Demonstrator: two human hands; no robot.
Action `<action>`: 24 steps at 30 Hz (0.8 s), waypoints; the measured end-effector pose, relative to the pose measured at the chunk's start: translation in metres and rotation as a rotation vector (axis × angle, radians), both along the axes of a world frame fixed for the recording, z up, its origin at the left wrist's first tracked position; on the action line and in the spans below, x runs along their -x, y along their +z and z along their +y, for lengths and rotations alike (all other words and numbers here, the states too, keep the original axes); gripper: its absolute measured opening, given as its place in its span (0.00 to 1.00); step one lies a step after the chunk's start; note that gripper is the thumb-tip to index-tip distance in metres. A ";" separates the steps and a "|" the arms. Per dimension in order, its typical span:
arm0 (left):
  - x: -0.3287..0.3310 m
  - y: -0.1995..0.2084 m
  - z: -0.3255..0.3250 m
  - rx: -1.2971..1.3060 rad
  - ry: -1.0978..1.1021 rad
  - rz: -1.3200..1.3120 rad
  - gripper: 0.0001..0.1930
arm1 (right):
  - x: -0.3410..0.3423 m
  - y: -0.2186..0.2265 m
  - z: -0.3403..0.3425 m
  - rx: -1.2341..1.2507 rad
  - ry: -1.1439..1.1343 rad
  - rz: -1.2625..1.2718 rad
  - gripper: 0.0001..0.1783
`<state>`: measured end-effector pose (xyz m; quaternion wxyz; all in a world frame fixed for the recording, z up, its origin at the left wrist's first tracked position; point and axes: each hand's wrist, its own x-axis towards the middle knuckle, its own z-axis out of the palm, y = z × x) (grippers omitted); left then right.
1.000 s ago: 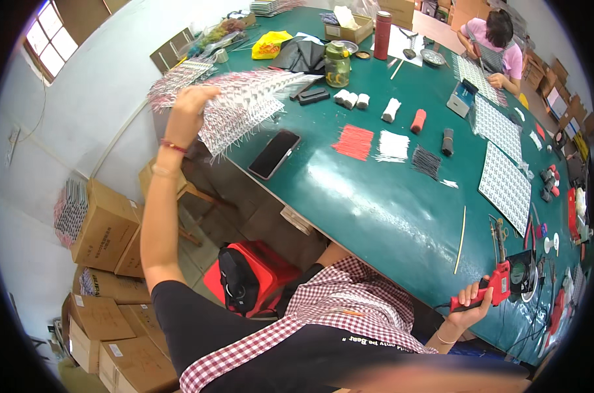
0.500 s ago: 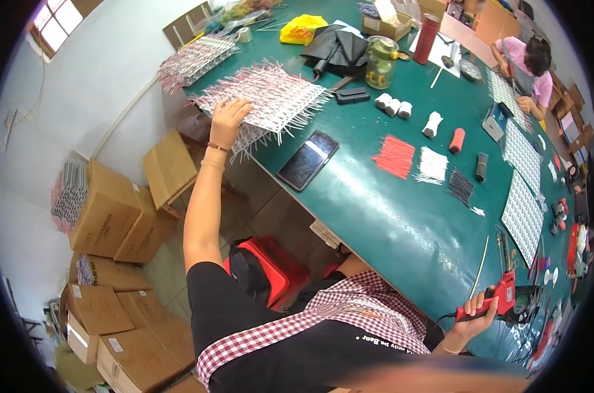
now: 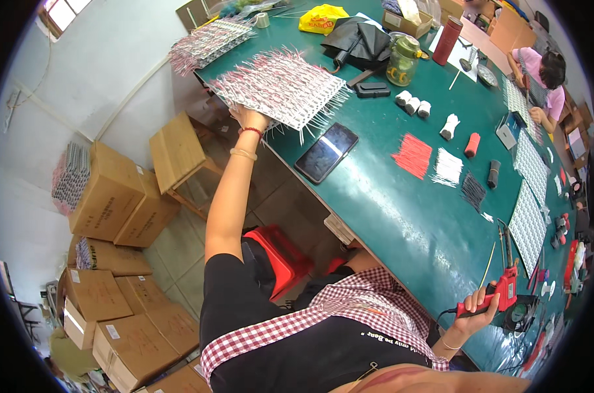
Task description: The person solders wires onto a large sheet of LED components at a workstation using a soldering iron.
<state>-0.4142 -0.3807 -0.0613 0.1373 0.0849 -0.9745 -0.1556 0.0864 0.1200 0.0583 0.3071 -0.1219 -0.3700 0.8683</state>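
My left hand reaches under the near edge of a white grid panel bristling with white and red strands, which overhangs the table edge. The panel hides most of its fingers, so I cannot see whether they grip it. My right hand is closed around the handle of a red soldering gun, its metal tip pointing away from me over the table. A thin pale stick lies close to that tip. A black phone rests right of the bristly panel.
On the green table lie red strands, white strands and dark strands. Beyond stand a glass jar and a red flask. A co-worker sits far right. Cardboard boxes and a wooden stool stand left.
My left hand has gone from on top of the bristly panel's near edge to beneath it. The whole view has shifted slightly. My right hand still holds the soldering gun.
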 end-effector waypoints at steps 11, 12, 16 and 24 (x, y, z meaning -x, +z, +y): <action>0.021 0.006 0.000 0.283 -0.145 -0.127 0.42 | 0.000 0.002 -0.011 0.046 -0.119 -0.075 0.19; 0.020 0.009 0.002 0.284 -0.146 -0.135 0.41 | 0.001 0.003 -0.012 0.059 -0.103 -0.052 0.19; 0.028 0.004 -0.005 0.335 -0.077 -0.194 0.39 | 0.000 0.005 -0.015 0.021 -0.065 -0.041 0.19; 0.100 -0.118 -0.055 -0.427 -0.456 -0.008 0.44 | 0.001 0.002 -0.018 0.049 -0.116 -0.045 0.18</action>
